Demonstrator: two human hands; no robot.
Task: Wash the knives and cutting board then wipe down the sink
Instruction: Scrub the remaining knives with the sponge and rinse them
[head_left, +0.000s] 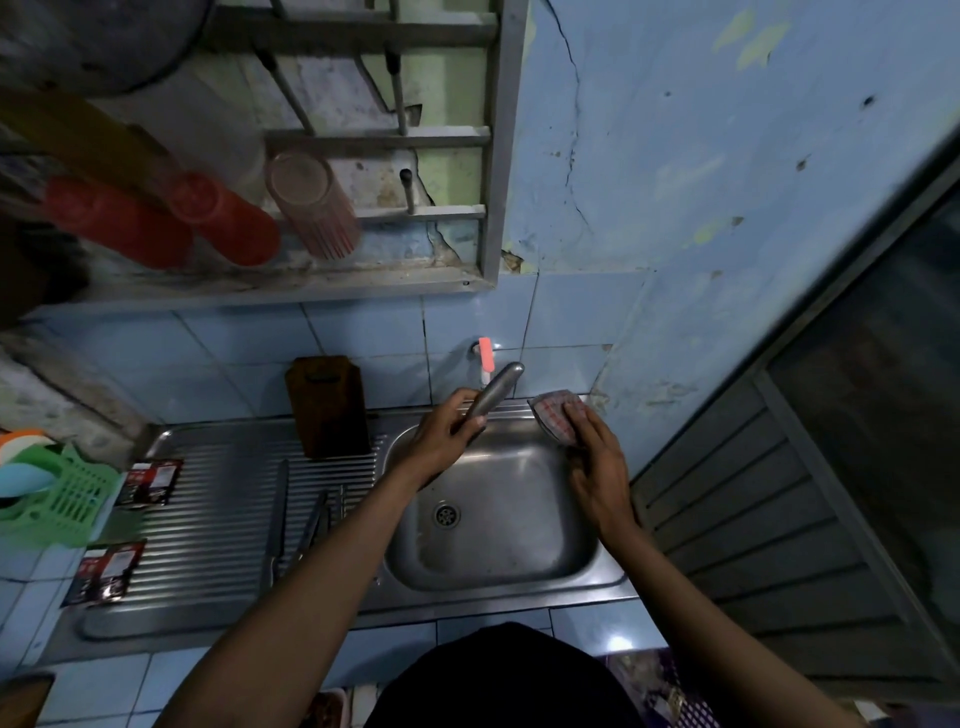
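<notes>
My left hand (447, 441) grips a grey steel knife (496, 389) over the far rim of the steel sink (498, 582); only its rounded metal end sticks up past my fingers, just below the tap. My right hand (597, 467) presses a red-checked cloth (553, 413) flat onto the sink's far right corner. The basin is empty around its drain (447, 514). A dark wooden cutting board (327, 405) leans upright against the tiled wall. Other knives (306, 525) lie side by side on the ribbed drainboard.
A wall tap with a pink lever (485, 356) sits above the basin. A green plastic basket (62, 499) and two sachets (150, 480) lie left of the drainboard. A dish rack with red cups (218, 218) hangs overhead. A louvred door (769, 519) stands at the right.
</notes>
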